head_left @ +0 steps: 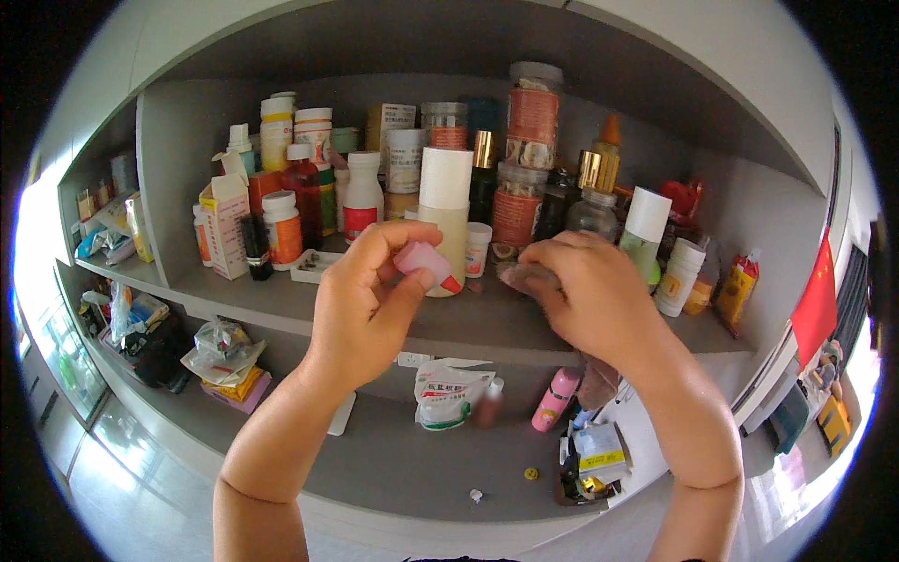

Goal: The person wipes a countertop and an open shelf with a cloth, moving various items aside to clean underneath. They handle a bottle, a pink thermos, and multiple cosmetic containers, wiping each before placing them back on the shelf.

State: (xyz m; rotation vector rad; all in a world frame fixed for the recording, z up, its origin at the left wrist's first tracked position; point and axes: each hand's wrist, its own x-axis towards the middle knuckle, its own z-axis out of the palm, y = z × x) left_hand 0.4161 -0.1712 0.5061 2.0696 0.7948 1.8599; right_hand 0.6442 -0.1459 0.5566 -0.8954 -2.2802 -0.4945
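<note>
My left hand (354, 304) is raised before the shelf, its thumb and fingers closed on a small pink bottle with a red tip (421, 258). A tall cream bottle with a white cap (446, 187) stands just behind it. My right hand (604, 295) grips a grey-brown cloth (530, 279) at the shelf's front edge. More of that cloth hangs below my right wrist. Beyond the right hand are a clear glass jar (592, 217) and a white-capped green bottle (644, 229). A small white tub (478, 251) stands between the hands.
Pill bottles, jars and boxes crowd the upper shelf (449, 323), including an open pink-and-white carton (225, 225) and stacked red-labelled jars (532, 117). The lower shelf (393, 468) carries a white pouch (451, 395), a pink bottle (556, 399) and a filled tray (567, 468). A red flag (815, 300) hangs right.
</note>
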